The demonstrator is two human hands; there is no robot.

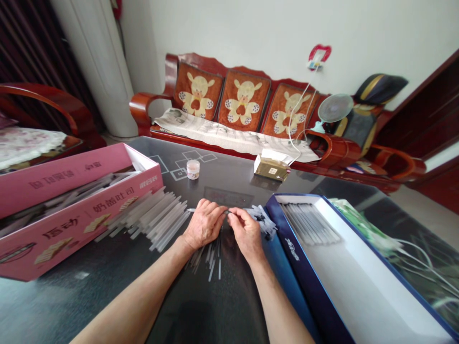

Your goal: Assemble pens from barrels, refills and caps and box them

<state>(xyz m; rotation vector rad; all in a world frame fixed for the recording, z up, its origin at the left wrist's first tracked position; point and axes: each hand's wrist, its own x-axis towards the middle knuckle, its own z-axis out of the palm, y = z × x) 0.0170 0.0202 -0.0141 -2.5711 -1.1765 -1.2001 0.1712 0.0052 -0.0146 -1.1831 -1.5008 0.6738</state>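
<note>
My left hand (205,222) is closed around a thin translucent tube (191,210), its pale end poking out to the left. My right hand (246,231) pinches with thumb and forefinger at the tube's other end, where a small dark tip shows. Under and between the hands lie several thinner tubes (214,263). A spread of frosted tubes (161,217) is left of my left hand. Small clear pieces with black parts (264,220) lie just right of my right hand. The open blue box (292,251) holds a row of dark-tipped tubes (310,224).
A pink carton (118,205) full of tubes stands at the left. Farther back on the dark table are a small lidded jar (193,169) and a tissue box (271,167). Green packaging (362,220) and white cords lie right of the blue box. A wooden sofa (150,107) stands behind.
</note>
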